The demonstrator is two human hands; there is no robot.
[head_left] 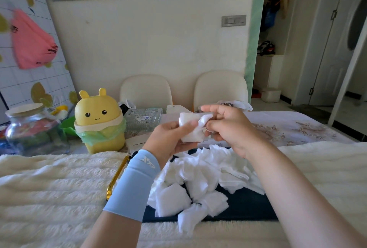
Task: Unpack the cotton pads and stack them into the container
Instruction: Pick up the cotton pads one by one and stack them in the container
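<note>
Both hands are closed on a small stack of cotton pads (190,128), which is held in the air above the table. The left hand (174,134) grips the stack, with the thumb on the near face and the fingers behind. The right hand (228,126) pinches the crumpled right edge of the stack, with its index finger stretched out above. The stack stands almost upright, with its flat face toward the person.

Directly below, and nearer to the person, a pile of loose cotton pads (200,178) lies on a dark blue mat (244,206). The right hand seems the freer one to reach down for the next pad.

A clear glass dish (143,116) stands behind and to the left, beside a yellow cartoon-faced bin (99,122). It cannot be told whether the dish is the container.
</note>
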